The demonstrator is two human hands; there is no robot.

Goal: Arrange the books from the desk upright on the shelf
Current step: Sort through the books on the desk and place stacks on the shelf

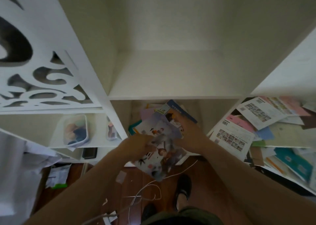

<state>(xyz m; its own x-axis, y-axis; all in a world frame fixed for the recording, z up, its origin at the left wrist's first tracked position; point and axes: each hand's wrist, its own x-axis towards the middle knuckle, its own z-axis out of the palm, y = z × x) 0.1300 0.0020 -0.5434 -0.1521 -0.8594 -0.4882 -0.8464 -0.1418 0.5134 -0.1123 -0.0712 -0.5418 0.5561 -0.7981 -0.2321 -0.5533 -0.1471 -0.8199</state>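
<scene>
Both hands low at middle cubby. Left hand pinches near thin book, long side running near to far. Right hand fingers curl round book pile just beyond. Bare shelf higher, farther.

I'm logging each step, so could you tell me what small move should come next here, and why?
Probably lift the illustrated book clear of the pile of books in the lower compartment. The left hand grips its edge, the right hand rests on the pile, and the shelf board above shows bare.
</scene>
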